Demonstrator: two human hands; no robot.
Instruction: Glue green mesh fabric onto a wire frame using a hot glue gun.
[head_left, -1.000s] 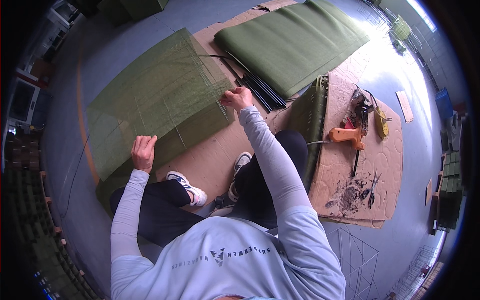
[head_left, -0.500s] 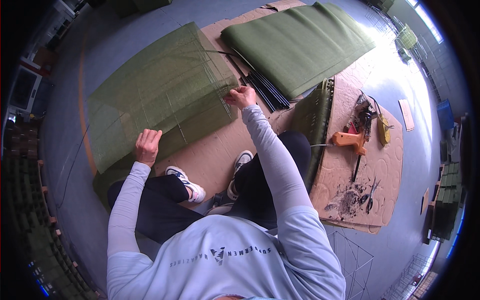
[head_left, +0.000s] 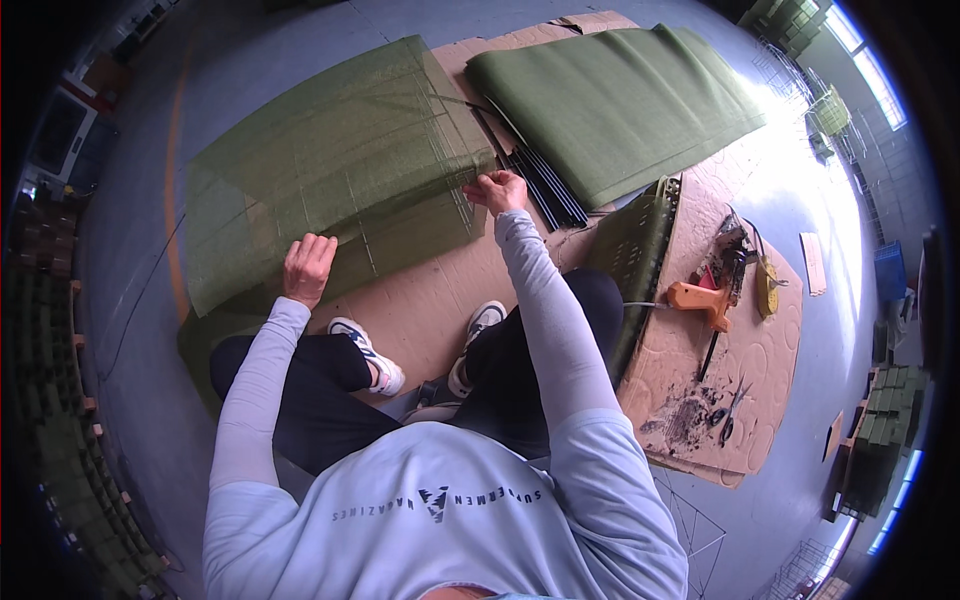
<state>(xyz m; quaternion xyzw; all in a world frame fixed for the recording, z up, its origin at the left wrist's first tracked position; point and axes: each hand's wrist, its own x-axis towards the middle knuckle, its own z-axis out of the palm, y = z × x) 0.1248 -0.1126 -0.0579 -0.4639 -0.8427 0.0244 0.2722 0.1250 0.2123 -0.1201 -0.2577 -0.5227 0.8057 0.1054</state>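
A sheer green mesh fabric [head_left: 290, 150] is spread over a thin wire frame [head_left: 358, 222], whose wires show through the weave. My left hand [head_left: 309, 268] is closed on the near edge of the mesh, its fingers bent over the fold. At the right end of that edge, my right hand [head_left: 497, 190] pinches the fabric near its corner between thumb and fingers. What lies under the fingertips is hidden.
A stack of green fabric [head_left: 610, 110] lies beyond, beside black strips [head_left: 545, 180]. To the right, an orange glue gun [head_left: 700, 298], a yellow corded piece [head_left: 767, 285] and scissors [head_left: 733, 413] rest on cardboard [head_left: 760, 360]. A perforated green bin [head_left: 630, 235] stands by my right knee.
The whole view has shifted and turned slightly. My left hand has moved a little forward along with the mesh edge. My right hand keeps its pinch at the corner.
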